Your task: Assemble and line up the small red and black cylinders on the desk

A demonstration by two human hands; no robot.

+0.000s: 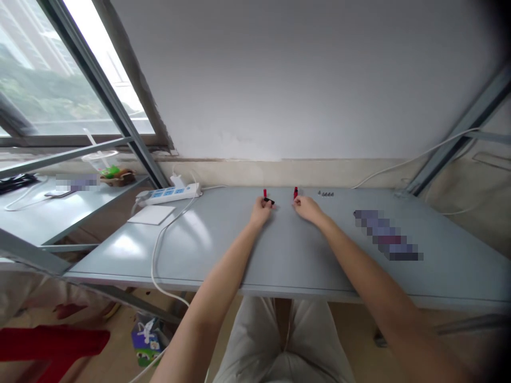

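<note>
My left hand (261, 211) is over the far middle of the grey desk (275, 266), its fingers closed on a small black piece (270, 201). Just beyond those fingers stands a small red cylinder (264, 192). To the right, my right hand (307, 207) has thumb and fingers pinched at the near end of a small red-and-black piece (296, 192). The fingers partly cover that piece, and its exact kind is too small to make out. Several tiny metallic parts (327, 194) lie in a row to the right of my right hand.
A white power strip (171, 193) with plugs and a flat white box (151, 214) sit at the left. A white cable (155, 250) runs over the desk's front edge. A blurred-out long object (385, 235) lies at the right. The wall (287, 80) rises behind.
</note>
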